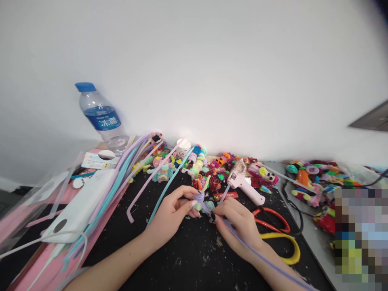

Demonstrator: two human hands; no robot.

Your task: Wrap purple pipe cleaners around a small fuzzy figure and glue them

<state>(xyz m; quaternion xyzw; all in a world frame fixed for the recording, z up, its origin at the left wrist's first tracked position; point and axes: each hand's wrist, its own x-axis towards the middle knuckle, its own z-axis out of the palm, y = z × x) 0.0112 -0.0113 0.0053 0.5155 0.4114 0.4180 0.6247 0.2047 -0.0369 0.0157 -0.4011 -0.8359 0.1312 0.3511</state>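
Observation:
My left hand [171,210] pinches a small coiled pipe-cleaner piece [199,197], pale purple with a bit of mint green beside it. From that piece a long purple pipe cleaner [257,247] runs to the right, and the fingertips of my right hand [238,226] are closed on it. Its free end trails over my right forearm toward the lower right. Just beyond my right hand lies a pink glue gun [247,186] with a dirty nozzle end. Orange-red scissors handles [280,218] and a yellow handle loop [295,250] sit to the right of that hand.
Many colourful pipe-cleaner figures [214,180] line the wall behind the black work mat [169,262]. Long pastel pipe cleaners [110,198] lie at left, beside a white power bank-like box [79,202] with a cable. A water bottle [101,117] leans against the wall.

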